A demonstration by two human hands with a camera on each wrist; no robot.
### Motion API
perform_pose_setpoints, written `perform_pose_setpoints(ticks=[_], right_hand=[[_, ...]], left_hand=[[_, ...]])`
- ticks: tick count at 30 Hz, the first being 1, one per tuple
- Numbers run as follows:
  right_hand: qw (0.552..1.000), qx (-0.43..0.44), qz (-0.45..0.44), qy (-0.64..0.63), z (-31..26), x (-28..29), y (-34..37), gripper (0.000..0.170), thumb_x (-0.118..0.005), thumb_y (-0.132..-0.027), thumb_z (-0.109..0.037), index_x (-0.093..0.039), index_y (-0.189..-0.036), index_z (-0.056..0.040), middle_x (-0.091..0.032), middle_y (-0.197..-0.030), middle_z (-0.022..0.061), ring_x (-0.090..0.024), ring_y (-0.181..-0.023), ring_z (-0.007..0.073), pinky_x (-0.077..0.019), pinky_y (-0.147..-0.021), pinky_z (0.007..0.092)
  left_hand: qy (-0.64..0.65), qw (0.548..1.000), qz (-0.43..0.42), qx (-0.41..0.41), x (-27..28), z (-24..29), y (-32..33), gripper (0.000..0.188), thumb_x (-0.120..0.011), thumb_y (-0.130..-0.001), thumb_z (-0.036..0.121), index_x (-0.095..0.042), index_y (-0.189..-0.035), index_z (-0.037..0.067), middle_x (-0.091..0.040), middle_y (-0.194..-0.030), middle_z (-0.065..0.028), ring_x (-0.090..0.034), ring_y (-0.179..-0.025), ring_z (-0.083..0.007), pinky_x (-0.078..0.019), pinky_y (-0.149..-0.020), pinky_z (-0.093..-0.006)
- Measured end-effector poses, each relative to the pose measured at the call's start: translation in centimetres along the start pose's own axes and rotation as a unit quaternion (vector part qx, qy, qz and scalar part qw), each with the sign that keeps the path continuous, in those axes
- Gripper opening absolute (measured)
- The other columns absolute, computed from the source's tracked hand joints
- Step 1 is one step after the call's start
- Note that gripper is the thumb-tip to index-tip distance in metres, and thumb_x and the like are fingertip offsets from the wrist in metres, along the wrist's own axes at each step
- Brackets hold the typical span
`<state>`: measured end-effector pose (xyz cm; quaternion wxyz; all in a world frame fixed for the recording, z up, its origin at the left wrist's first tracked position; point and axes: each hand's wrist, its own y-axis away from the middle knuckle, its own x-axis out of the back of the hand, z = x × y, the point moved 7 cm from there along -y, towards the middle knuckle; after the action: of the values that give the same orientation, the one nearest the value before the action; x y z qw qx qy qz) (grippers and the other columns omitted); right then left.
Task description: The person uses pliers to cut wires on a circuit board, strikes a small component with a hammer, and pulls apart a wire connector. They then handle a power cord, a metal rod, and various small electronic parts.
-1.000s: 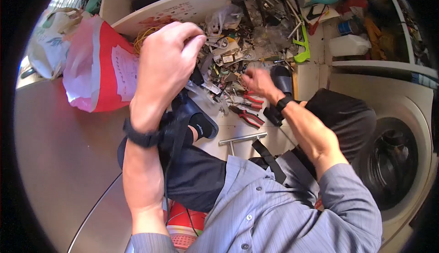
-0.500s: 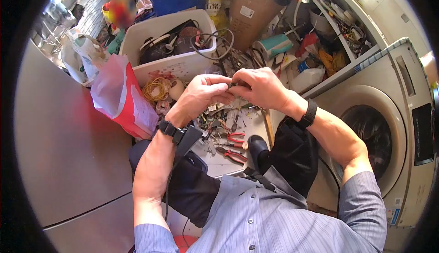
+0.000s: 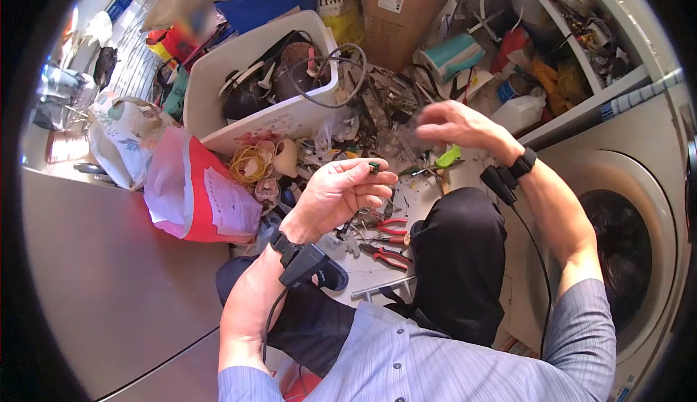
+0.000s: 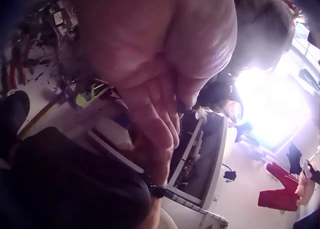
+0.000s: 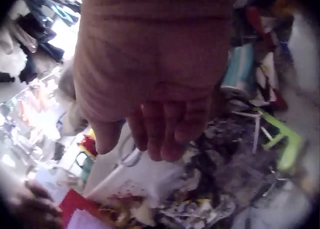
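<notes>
Between thumb and forefinger my left hand (image 3: pixel 338 190) pinches a small dark green piece (image 3: pixel 374 167), too small to name. That hand is raised over a heap of loose parts and scraps (image 3: pixel 363 137) on the floor. My right hand (image 3: pixel 454 124), slightly blurred, hovers to the right over the heap's far side, its fingers loosely bent and holding nothing. In the right wrist view the fingers (image 5: pixel 155 131) of this hand hang down with the palm showing. Red-handled pliers (image 3: pixel 386 257) lie on the floor below my left hand.
A white tub (image 3: pixel 268 115) with dark items and a cable stands behind the heap. To the left is a red and white bag (image 3: pixel 210 195); yellow wire (image 3: pixel 249 164) lies beside it. A bright green plastic piece (image 3: pixel 449 156) lies near my right hand. A washing machine (image 3: pixel 653 177) stands at right.
Both hands came together at the small piece, then parted. The left keeps it and has come lower; the right has moved away to the right. The head view has shifted.
</notes>
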<state>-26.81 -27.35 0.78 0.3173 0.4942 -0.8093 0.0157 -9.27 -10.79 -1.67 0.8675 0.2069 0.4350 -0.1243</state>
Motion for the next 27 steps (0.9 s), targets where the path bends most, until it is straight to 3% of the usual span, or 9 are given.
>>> perform_pose_setpoints(ticks=[4,6,8,10,12,15,22,26,27], right_hand=[[0.989,-0.126,0.055,0.056,14.8,-2.9,2.5,0.042,-0.069,-0.092,-0.039,-0.073,-0.107,0.0002,-0.074,-0.086,0.0145,-0.072,-0.076,0.0212,-0.0568,-0.071,0.0374],[0.977,-0.212,0.012,0.025,23.0,-8.0,4.6,0.043,-0.069,-0.090,-0.038,-0.072,-0.108,0.0004,-0.075,-0.096,0.0192,-0.073,-0.085,0.0298,-0.0571,-0.078,0.0424],[0.976,-0.196,0.059,0.073,28.8,-12.9,7.3,0.040,-0.071,-0.090,-0.036,-0.073,-0.102,0.0023,-0.074,-0.094,0.0219,-0.072,-0.093,0.0331,-0.0560,-0.082,0.0446],[0.951,-0.296,0.043,0.079,35.5,-18.0,10.0,0.043,-0.072,-0.088,-0.036,-0.071,-0.109,0.0026,-0.072,-0.104,0.0272,-0.069,-0.102,0.0422,-0.0539,-0.091,0.0487],[0.936,-0.334,0.067,0.085,38.5,-20.9,12.0,0.053,-0.073,-0.090,-0.039,-0.061,-0.121,0.0028,-0.065,-0.120,0.0288,-0.064,-0.111,0.0458,-0.0521,-0.096,0.0526],[0.925,-0.347,0.140,0.057,38.7,-22.3,12.6,0.051,-0.075,-0.089,-0.036,-0.058,-0.115,0.0031,-0.062,-0.113,0.0289,-0.063,-0.104,0.0476,-0.0524,-0.090,0.0542],[0.906,-0.339,0.235,0.101,39.8,-21.0,9.4,0.044,-0.076,-0.086,-0.027,-0.054,-0.111,0.0028,-0.063,-0.102,0.0253,-0.064,-0.096,0.0461,-0.0527,-0.082,0.0556],[0.906,-0.344,0.229,0.088,41.8,-20.5,7.1,0.035,-0.074,-0.084,-0.020,-0.056,-0.106,0.0026,-0.065,-0.100,0.0254,-0.065,-0.091,0.0470,-0.0530,-0.077,0.0565],[0.908,-0.346,0.219,0.083,42.1,-20.5,6.9,0.029,-0.071,-0.084,-0.016,-0.057,-0.102,0.0020,-0.067,-0.094,0.0223,-0.067,-0.083,0.0418,-0.0534,-0.071,0.0527]], left_hand=[[0.020,0.998,0.042,0.030,2.4,-1.3,-1.8,0.035,-0.060,-0.105,0.017,-0.061,-0.133,-0.005,-0.071,-0.124,-0.0228,-0.075,-0.102,-0.0279,-0.0633,-0.083,-0.0342],[0.006,0.994,0.102,0.041,4.9,-2.3,-2.8,0.035,-0.063,-0.104,0.015,-0.062,-0.133,-0.003,-0.071,-0.124,-0.0215,-0.075,-0.101,-0.0267,-0.0629,-0.083,-0.0329],[-0.027,0.985,0.157,0.071,6.7,-3.4,-3.7,0.036,-0.068,-0.100,0.011,-0.063,-0.133,-0.002,-0.072,-0.119,-0.0181,-0.074,-0.095,-0.0217,-0.0623,-0.081,-0.0308],[-0.046,0.975,0.201,0.081,10.7,-5.8,-5.5,0.035,-0.069,-0.098,0.007,-0.063,-0.131,-0.001,-0.073,-0.115,-0.0163,-0.073,-0.092,-0.0195,-0.0620,-0.081,-0.0297],[-0.060,0.965,0.232,0.108,12.5,-8.6,-8.0,0.033,-0.071,-0.095,0.002,-0.063,-0.126,-0.003,-0.073,-0.110,-0.0174,-0.073,-0.090,-0.0210,-0.0618,-0.079,-0.0312],[-0.076,0.944,0.288,0.138,17.0,-14.8,-11.3,0.028,-0.074,-0.092,0.002,-0.064,-0.118,-0.003,-0.073,-0.101,-0.0139,-0.071,-0.080,-0.0187,-0.0618,-0.075,-0.0306],[-0.117,0.904,0.354,0.210,23.1,-25.6,-16.2,0.028,-0.073,-0.085,-0.004,-0.067,-0.112,-0.004,-0.071,-0.096,-0.0101,-0.070,-0.078,-0.0179,-0.0587,-0.068,-0.0283],[-0.293,0.870,0.316,0.241,23.9,-27.2,-18.7,0.025,-0.071,-0.082,-0.002,-0.071,-0.108,-0.003,-0.073,-0.092,-0.0108,-0.069,-0.074,-0.0173,-0.0567,-0.065,-0.0295],[-0.385,0.841,0.297,0.239,24.8,-27.2,-19.5,0.026,-0.073,-0.083,0.002,-0.072,-0.108,-0.004,-0.074,-0.091,-0.0091,-0.069,-0.077,-0.0157,-0.0561,-0.068,-0.0293]])
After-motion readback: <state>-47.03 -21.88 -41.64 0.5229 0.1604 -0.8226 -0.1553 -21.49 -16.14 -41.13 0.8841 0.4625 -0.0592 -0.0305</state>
